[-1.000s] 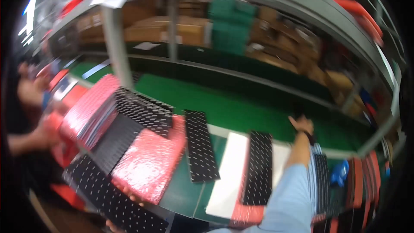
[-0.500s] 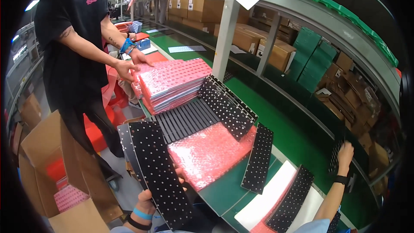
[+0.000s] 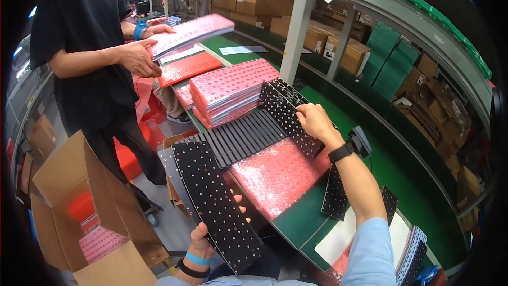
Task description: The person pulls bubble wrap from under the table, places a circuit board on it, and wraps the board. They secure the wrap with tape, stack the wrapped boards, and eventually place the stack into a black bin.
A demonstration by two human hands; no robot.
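My left hand (image 3: 203,241) is closed around the lower edge of some long black panels with white dots (image 3: 214,201), held tilted at the table's near left edge. My right hand (image 3: 316,122) reaches across the table, its fingers closed at the top edge of black dotted panels (image 3: 286,108) that lean upright beside the wrapped stack. How many panels it grips I cannot tell. Between my hands lie a row of narrow black strips (image 3: 243,135) and a flat pink bubble-wrap packet (image 3: 280,175). Another black dotted panel (image 3: 334,193) lies partly under my right forearm.
A stack of pink bubble-wrapped packets (image 3: 227,87) stands at the far side of the table. Across from me at left, a person (image 3: 84,37) holds several thin wrapped sheets (image 3: 196,34). An open cardboard box (image 3: 114,206) is at lower left. A metal post (image 3: 296,37) rises beside the green conveyor (image 3: 391,175).
My right hand has swung left from over the conveyor to the leaning panels. The other person has lifted sheets off the wrapped stack. My left hand keeps its panels.
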